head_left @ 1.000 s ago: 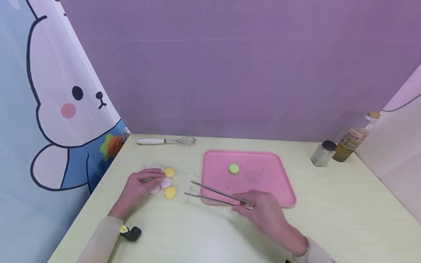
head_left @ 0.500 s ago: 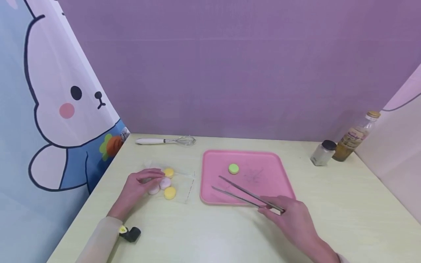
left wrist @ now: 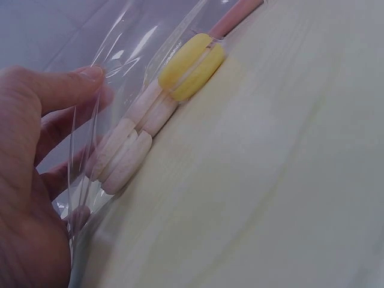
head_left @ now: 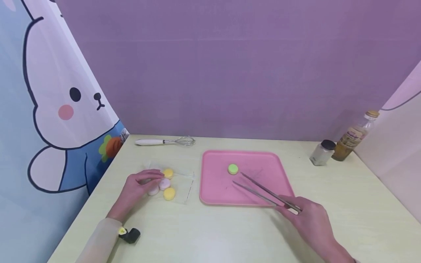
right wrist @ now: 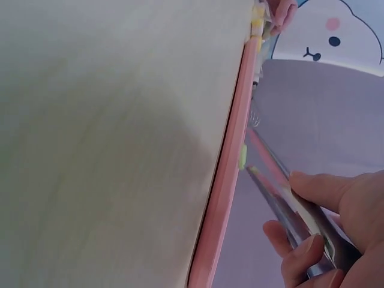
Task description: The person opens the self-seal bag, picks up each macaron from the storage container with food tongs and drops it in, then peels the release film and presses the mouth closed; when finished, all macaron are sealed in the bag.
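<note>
My left hand (head_left: 139, 188) pinches the edge of a clear plastic bag (left wrist: 114, 57) between thumb and fingers. Inside the bag lie two yellow macarons (head_left: 169, 194) and pale pink ones (head_left: 164, 184), the pink partly behind my fingers in the head view. With my right hand (head_left: 310, 219) I grip a pair of metal tongs (head_left: 268, 191) near its closed end. The arms of the tongs stand apart with nothing between them, their tips over the pink tray (head_left: 210, 197). A green macaron (head_left: 233, 169) sits on the tray, just left of those tips.
A whisk (head_left: 164, 141) with a white handle lies at the back left. At the back right stand a small jar (head_left: 320, 155) with a black lid and a corked bottle (head_left: 352, 140) of brown liquid. A purple backdrop (head_left: 230, 73) rises behind the table.
My right hand has carried the spread tongs rightward, from beside the bag to above the tray. My left hand and the macarons have stayed in place.
</note>
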The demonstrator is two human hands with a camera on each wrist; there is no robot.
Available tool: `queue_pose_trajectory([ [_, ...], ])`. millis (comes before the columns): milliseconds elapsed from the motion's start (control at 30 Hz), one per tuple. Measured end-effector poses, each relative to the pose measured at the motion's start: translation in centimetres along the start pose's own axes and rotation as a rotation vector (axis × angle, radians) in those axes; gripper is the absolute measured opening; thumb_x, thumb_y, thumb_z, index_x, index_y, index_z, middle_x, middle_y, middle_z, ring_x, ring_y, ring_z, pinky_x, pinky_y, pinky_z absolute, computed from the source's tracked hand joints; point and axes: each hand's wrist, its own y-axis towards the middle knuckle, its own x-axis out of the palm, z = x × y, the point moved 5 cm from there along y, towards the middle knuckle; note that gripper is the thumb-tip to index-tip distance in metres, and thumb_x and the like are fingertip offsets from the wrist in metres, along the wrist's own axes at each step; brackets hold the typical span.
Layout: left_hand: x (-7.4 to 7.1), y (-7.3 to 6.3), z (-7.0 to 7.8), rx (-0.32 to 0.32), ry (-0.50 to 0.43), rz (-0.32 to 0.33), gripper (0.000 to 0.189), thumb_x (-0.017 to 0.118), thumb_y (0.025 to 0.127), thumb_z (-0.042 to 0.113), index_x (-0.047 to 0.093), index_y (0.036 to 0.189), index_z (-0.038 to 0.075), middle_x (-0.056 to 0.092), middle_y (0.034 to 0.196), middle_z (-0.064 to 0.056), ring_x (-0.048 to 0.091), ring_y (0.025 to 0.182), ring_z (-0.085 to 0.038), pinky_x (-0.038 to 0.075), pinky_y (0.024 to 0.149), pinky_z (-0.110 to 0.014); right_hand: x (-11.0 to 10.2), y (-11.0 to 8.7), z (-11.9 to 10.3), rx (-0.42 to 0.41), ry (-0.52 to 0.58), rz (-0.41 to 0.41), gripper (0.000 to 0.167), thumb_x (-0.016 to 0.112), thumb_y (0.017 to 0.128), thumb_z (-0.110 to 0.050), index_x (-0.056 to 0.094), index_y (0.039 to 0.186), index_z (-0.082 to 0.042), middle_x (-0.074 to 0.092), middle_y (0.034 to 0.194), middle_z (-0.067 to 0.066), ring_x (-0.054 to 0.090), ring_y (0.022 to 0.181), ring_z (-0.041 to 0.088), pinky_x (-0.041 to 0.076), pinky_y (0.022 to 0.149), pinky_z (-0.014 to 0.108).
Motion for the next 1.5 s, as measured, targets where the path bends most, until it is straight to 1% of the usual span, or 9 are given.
queue_pose_trajectory([
  [200, -0.1, 0.0, -0.1, 0.001, -0.005, 0.002, 0.019, 0.075, 0.093, 0.015, 0.079, 0.111, 0.01, 0.067, 0.129, -0.009, 0.056, 0.124, -0.016, 0.027, 0.117, -0.051, 0.7, 0.7, 0.6, 0.092, -0.015, -0.054, 0.029, 0.09, 0.075, -0.023, 0.082, 0.102, -0.02, 0.069, 0.073, -0.013, 0.048, 0.06, 0.006, 0.037, 0.049, 0.027],
  [333, -0.1, 0.0, -0.1, 0.003, 0.004, 0.003, 0.019, 0.076, 0.093, 0.016, 0.079, 0.11, 0.011, 0.067, 0.128, -0.008, 0.057, 0.123, -0.014, 0.028, 0.117, -0.05, 1.2, 1.2, 0.6, 0.088, -0.011, -0.064, 0.028, 0.09, 0.075, -0.022, 0.082, 0.102, -0.019, 0.069, 0.071, -0.012, 0.047, 0.058, 0.007, 0.039, 0.049, 0.028],
  [400, -0.1, 0.0, -0.1, 0.005, 0.01, 0.003, 0.019, 0.076, 0.093, 0.017, 0.079, 0.111, 0.011, 0.068, 0.128, -0.007, 0.057, 0.123, -0.014, 0.029, 0.117, -0.051, 1.5, 1.5, 0.6, 0.089, 0.007, -0.079, 0.029, 0.089, 0.077, -0.022, 0.082, 0.104, -0.019, 0.067, 0.07, -0.012, 0.045, 0.055, 0.005, 0.037, 0.047, 0.026],
  [600, -0.1, 0.1, -0.1, 0.007, 0.027, 0.002, 0.019, 0.075, 0.094, 0.018, 0.079, 0.111, 0.01, 0.067, 0.129, -0.007, 0.056, 0.122, -0.011, 0.029, 0.117, -0.052, 2.3, 2.2, 0.9, 0.159, 0.056, -0.183, 0.031, 0.085, 0.084, -0.031, 0.079, 0.111, -0.018, 0.066, 0.073, -0.008, 0.04, 0.049, 0.008, 0.034, 0.043, 0.027],
  [733, -0.1, 0.1, 0.1, 0.017, 0.029, 0.001, 0.019, 0.075, 0.093, 0.016, 0.078, 0.111, 0.009, 0.067, 0.128, -0.008, 0.056, 0.122, -0.01, 0.027, 0.117, -0.053, 2.9, 2.7, 1.1, 0.192, 0.068, -0.224, 0.033, 0.083, 0.085, -0.033, 0.078, 0.114, -0.017, 0.065, 0.073, -0.006, 0.042, 0.05, 0.011, 0.035, 0.044, 0.028],
  [900, -0.1, 0.1, 0.1, 0.017, 0.041, 0.004, 0.019, 0.075, 0.093, 0.016, 0.079, 0.111, 0.01, 0.067, 0.128, -0.007, 0.056, 0.122, -0.01, 0.028, 0.117, -0.055, 3.5, 3.2, 0.9, 0.193, 0.07, -0.226, 0.033, 0.083, 0.085, -0.029, 0.078, 0.115, -0.017, 0.067, 0.074, -0.006, 0.044, 0.051, 0.011, 0.037, 0.045, 0.028],
  [1133, -0.1, 0.1, 0.0, 0.035, 0.026, 0.003, 0.019, 0.076, 0.092, 0.016, 0.079, 0.109, 0.009, 0.068, 0.126, -0.008, 0.056, 0.121, -0.01, 0.027, 0.117, -0.054, 3.6, 3.5, 0.5, 0.12, 0.06, -0.169, 0.028, 0.085, 0.084, -0.027, 0.08, 0.109, -0.016, 0.068, 0.072, -0.008, 0.045, 0.054, 0.01, 0.035, 0.045, 0.028],
  [1367, 0.0, 0.1, -0.4, 0.0, 0.015, -0.002, 0.02, 0.075, 0.094, 0.019, 0.079, 0.111, 0.011, 0.067, 0.129, -0.007, 0.055, 0.124, -0.014, 0.028, 0.117, -0.054, 3.7, 3.3, 0.7, 0.161, 0.067, -0.191, 0.028, 0.084, 0.084, -0.025, 0.08, 0.11, -0.016, 0.073, 0.081, -0.004, 0.045, 0.054, 0.01, 0.036, 0.045, 0.028],
  [1500, -0.1, 0.1, -0.3, -0.004, 0.011, -0.002, 0.019, 0.075, 0.094, 0.019, 0.079, 0.111, 0.011, 0.067, 0.129, -0.007, 0.055, 0.125, -0.018, 0.027, 0.117, -0.054, 3.5, 3.2, 0.4, 0.158, 0.068, -0.191, 0.028, 0.084, 0.084, -0.024, 0.079, 0.111, -0.015, 0.073, 0.081, -0.003, 0.046, 0.055, 0.01, 0.036, 0.046, 0.028],
])
